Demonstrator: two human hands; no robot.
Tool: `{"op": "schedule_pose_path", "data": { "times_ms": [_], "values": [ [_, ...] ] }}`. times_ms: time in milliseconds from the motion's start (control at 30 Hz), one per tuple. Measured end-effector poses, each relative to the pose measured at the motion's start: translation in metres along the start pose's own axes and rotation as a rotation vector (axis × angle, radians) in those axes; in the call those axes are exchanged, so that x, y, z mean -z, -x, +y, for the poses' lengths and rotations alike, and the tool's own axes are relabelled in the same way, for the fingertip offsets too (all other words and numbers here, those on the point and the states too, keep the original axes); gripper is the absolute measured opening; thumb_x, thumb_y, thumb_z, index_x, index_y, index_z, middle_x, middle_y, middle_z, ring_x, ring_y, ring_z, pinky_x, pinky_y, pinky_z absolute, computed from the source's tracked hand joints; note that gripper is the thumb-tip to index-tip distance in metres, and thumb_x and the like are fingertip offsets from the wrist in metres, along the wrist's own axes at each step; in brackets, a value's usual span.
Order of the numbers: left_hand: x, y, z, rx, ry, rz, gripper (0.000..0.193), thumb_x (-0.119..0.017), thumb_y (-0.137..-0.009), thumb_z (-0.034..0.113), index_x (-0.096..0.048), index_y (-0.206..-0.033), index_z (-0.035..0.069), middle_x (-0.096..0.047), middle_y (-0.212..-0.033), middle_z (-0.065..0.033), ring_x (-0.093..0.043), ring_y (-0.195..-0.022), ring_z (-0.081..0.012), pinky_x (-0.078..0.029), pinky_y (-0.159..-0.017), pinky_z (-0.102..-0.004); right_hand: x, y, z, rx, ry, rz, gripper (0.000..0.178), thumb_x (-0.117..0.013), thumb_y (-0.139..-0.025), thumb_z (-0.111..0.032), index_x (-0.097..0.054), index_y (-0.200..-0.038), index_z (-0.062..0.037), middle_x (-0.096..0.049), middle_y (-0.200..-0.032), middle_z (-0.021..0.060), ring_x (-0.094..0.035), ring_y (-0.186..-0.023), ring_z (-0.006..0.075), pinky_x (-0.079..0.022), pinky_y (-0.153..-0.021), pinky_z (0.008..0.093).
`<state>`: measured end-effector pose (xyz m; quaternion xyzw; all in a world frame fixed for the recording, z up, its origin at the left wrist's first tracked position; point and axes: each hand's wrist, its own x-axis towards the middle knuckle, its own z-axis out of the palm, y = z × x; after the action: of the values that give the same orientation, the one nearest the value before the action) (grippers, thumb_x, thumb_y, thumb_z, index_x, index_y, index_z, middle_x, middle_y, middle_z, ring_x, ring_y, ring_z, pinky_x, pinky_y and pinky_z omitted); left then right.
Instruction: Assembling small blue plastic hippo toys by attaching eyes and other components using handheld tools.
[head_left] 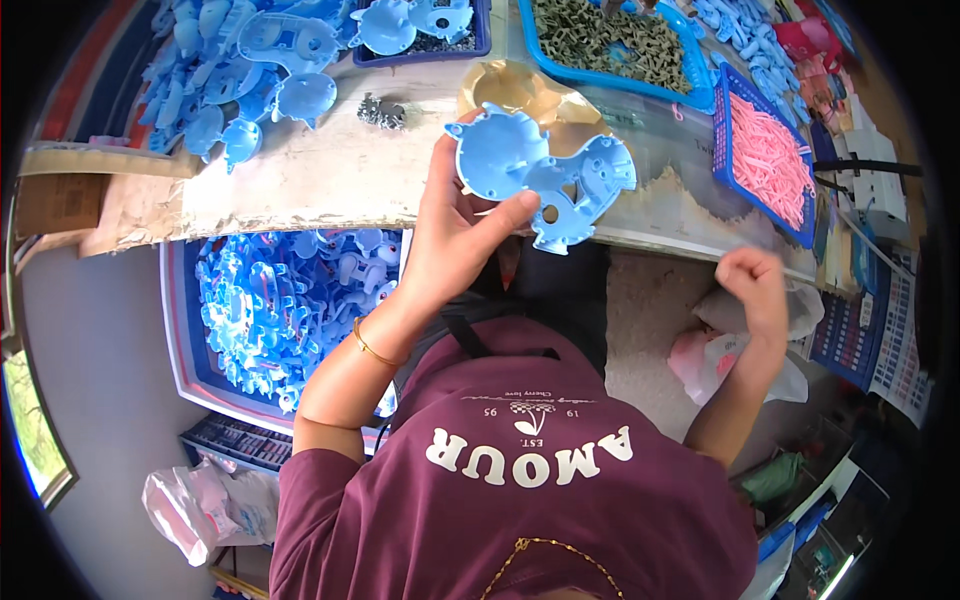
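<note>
My left hand (452,245) grips a light-blue plastic toy shell (500,155), thumb pressed on its near side and the other fingers hidden behind it. The hollow inside faces up, with a round cup at the left and a body part with holes at the right. It is raised just over the table's near edge. Behind it lies a yellowish translucent piece (510,85), partly covered by the shell. Off to the right, apart from the table edge, my right hand (755,285) is curled closed. Whatever its fingers may hold is hidden.
Blue shells (270,60) heap at the far left, near a small dark clump (382,112). A blue tray (620,82) holds dark green bits; a purple basket (735,165) holds pink strips. Below the table at left stands a bin (180,330) full of blue parts.
</note>
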<state>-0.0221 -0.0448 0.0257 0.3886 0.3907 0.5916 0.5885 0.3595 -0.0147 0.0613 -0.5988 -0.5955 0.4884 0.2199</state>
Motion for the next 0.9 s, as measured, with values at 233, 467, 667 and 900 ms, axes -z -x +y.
{"op": "schedule_pose_path", "data": {
  "times_ms": [233,467,667,900],
  "values": [
    [0.005,-0.006,0.004,0.118,0.042,0.014,0.073,-0.07,-0.095,0.008,-0.024,-0.152,0.006,-0.051,-0.137,-0.013,-0.064,-0.115,-0.0219,-0.062,-0.084,-0.036,-0.012,0.09,0.251,-0.527,0.448,-0.22,0.022,-0.072,-0.084,-0.016,-0.074,-0.102,-0.0037,-0.073,-0.091,0.0034,-0.066,-0.087,0.013,-0.051,-0.08,0.0269],
    [0.007,-0.022,0.003,0.137,-0.068,-0.051,0.069,-0.07,-0.094,0.01,-0.028,-0.149,0.002,-0.06,-0.123,-0.0145,-0.066,-0.105,-0.0182,-0.059,-0.077,-0.0319,-0.058,0.008,0.043,0.13,0.136,-0.012,0.036,-0.081,-0.079,-0.008,-0.068,-0.112,-0.0041,-0.068,-0.123,0.0119,-0.065,-0.111,0.021,-0.049,-0.098,0.0355],
    [0.011,-0.045,0.013,0.095,-0.19,-0.171,0.068,-0.07,-0.095,0.011,-0.031,-0.15,0.0,-0.062,-0.118,-0.0112,-0.065,-0.098,-0.013,-0.056,-0.073,-0.0286,-0.116,-0.06,-0.087,0.912,0.556,0.068,0.07,-0.084,-0.07,-0.006,-0.055,-0.134,-0.0092,-0.055,-0.143,0.0132,-0.055,-0.13,0.0323,-0.044,-0.107,0.0428],
    [0.047,-0.064,0.012,-0.253,-0.345,0.098,0.054,-0.057,-0.104,0.02,-0.033,-0.149,-0.001,-0.055,-0.14,-0.0213,-0.063,-0.116,-0.0231,-0.06,-0.085,-0.0333,-0.111,-0.105,-0.094,0.902,0.616,-0.012,0.07,-0.078,-0.073,-0.011,-0.053,-0.138,-0.0104,-0.062,-0.129,0.0133,-0.06,-0.119,0.0343,-0.048,-0.103,0.042]
  ]
}}
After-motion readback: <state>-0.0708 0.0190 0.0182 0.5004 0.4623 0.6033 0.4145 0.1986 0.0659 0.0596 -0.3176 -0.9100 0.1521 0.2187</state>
